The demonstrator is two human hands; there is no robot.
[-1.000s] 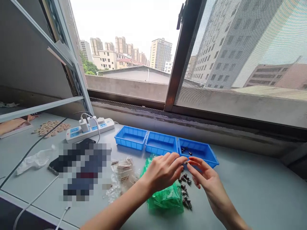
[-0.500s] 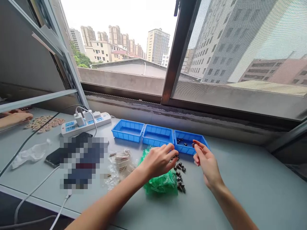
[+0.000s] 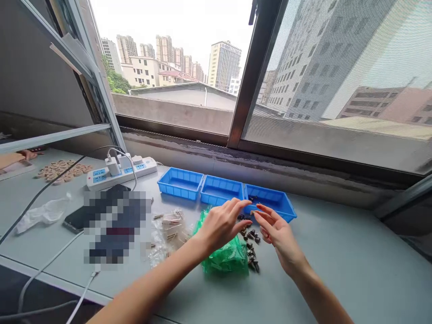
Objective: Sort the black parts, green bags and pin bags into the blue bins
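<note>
"What is the right hand (image 3: 278,231) holding?"

"A small brownish piece (image 3: 253,212), pinched at the fingertips. It's too small to name, but it's up near the front edge of the right-hand blue plastic tray (image 3: 288,211)."

"And the left hand (image 3: 219,225)?"

"Released, I'd say: thumb and fingers stand apart, facing the right hand's fingertips. It hovers above a crumpled, see-through green plastic bag (image 3: 226,261). I can't tell whether it touches the bag."

"What's beside the bag?"

"A loose strip of small dark metal pieces (image 3: 251,252), lying along its right side on the grey-green desk (image 3: 324,265). A few dark bits (image 3: 252,198) also lie inside the right-hand tray."

"Are there other trays?"

"Yes, a left blue tray (image 3: 180,191) and a middle blue tray (image 3: 221,198), in one row with it, below the dark-framed window (image 3: 236,112)."

"And further left?"

"Clear plastic bags with thin metal pins (image 3: 172,225), then a black phone (image 3: 76,218) beside a blurred-out patch. Behind them sits a white power strip with blue sockets (image 3: 146,167). Near some pale wooden pieces (image 3: 64,172), another person's hand (image 3: 29,154) shows."
</note>
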